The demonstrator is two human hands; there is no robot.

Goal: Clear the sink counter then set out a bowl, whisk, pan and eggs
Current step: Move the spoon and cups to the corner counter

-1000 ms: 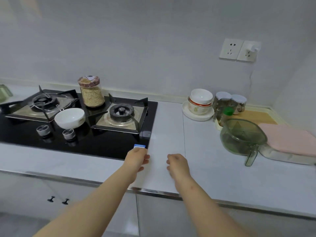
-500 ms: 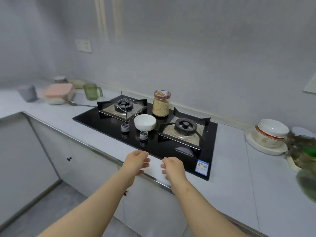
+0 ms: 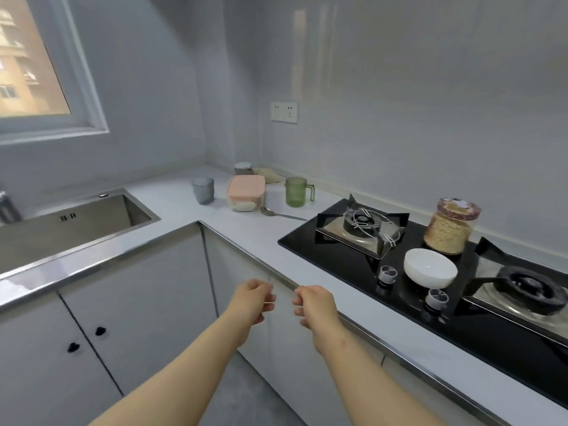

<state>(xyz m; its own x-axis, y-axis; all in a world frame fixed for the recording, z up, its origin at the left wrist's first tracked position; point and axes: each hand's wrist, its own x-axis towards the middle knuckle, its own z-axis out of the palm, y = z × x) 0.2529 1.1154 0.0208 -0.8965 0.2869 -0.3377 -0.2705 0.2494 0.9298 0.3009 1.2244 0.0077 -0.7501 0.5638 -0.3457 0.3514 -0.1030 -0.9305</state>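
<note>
Barely started here, we reckon. The counter (image 3: 172, 207) in the corner past the sink (image 3: 92, 222) has plenty on it: a grey cup (image 3: 203, 190), a pink-lidded container (image 3: 246, 192), a green mug (image 3: 295, 192) with its handle sticking out to the right, a small lidded jar (image 3: 243, 168) at the back by the wall, and a spoon (image 3: 281, 214) lying flat just in front of the container. So the clearing part looks not yet done. For the setting-out part, the only thing we can spot is the white bowl (image 3: 429, 272). It sits upright on the black hob (image 3: 335, 256) between the two burners, mouth facing up, just in front of a jar of grains (image 3: 448, 226). It's round, so there's no real long axis to speak of. No whisk, pan or eggs anywhere in view. The spoon is the one with a clear direction: its long axis runs left to right along the counter, with the bowl end by the container and the handle pointing at the hob. Both hands float out in front of the cabinet doors, just below the counter edge and close together. The left hand (image 3: 252, 299) and right hand (image 3: 315, 305) have fingers loosely curled with nothing in them, as far as we can see. Our guess is the corner clutter gets grabbed first.
</note>
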